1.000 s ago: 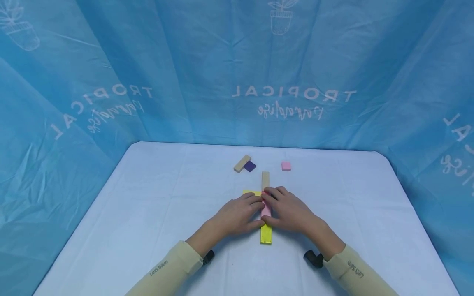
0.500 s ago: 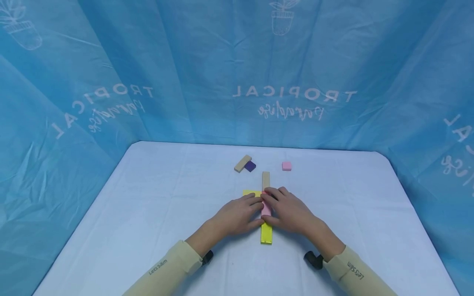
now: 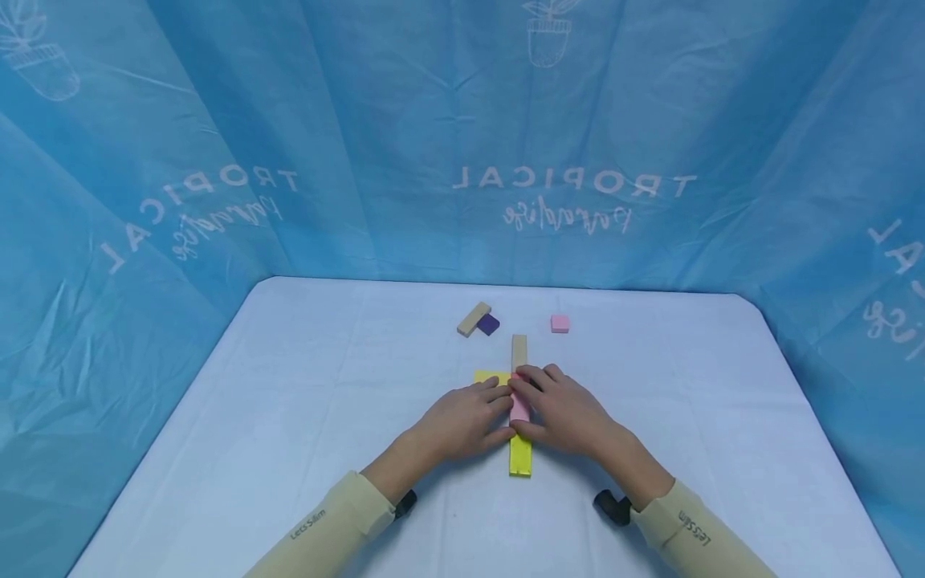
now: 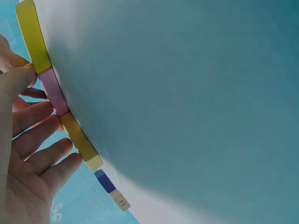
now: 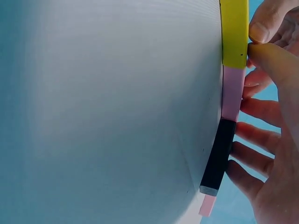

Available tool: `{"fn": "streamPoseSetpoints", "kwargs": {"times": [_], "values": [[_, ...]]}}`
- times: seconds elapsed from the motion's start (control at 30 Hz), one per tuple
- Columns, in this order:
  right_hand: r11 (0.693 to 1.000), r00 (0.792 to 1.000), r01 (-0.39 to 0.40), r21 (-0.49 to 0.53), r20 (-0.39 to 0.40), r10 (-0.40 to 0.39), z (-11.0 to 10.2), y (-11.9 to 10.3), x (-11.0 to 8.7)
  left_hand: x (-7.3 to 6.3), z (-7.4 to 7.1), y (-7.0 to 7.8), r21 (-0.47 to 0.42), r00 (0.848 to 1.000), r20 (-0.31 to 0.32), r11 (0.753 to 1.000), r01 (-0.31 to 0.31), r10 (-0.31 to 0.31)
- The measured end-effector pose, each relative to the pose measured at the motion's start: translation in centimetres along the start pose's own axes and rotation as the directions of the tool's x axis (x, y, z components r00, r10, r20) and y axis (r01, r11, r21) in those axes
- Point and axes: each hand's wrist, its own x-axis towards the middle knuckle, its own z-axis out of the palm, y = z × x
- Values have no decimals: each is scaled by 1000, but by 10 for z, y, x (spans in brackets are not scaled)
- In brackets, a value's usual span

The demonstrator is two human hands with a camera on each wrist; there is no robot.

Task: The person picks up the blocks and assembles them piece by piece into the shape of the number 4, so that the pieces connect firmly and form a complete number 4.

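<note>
Several blocks form a flat row on the white tabletop: a yellow block [image 3: 520, 459] nearest me, a pink block [image 3: 519, 410] beyond it, and a plain wooden block [image 3: 519, 351] at the far end. Another yellow block [image 3: 491, 376] juts out to the left. A black block [image 5: 218, 156] extends on the right, hidden under the right hand in the head view. My left hand [image 3: 466, 417] and right hand [image 3: 567, 411] meet over the pink block. Their fingertips rest along the blocks' upper faces, and both thumbs lie where pink meets yellow. Neither hand grips a block.
Behind the row lie a loose wooden block [image 3: 472, 319], with a purple block [image 3: 489, 324] against it, and a small pink block [image 3: 560, 323] farther right. A blue printed curtain [image 3: 433, 144] hangs behind and beside the white table [image 3: 289, 385].
</note>
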Motion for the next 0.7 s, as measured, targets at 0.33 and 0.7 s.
{"fn": "streamPoseSetpoints", "kwargs": {"times": [0.33,0.7], "values": [[997,999,-21,-71,31,24,-1,-4,-1,0,-1,0,-19,1000,9,1000,4,-4],[991,997,-42,-127,65,51,3,-9,0,-4,-10,-11,-33,997,-40,997,71,-72]]}}
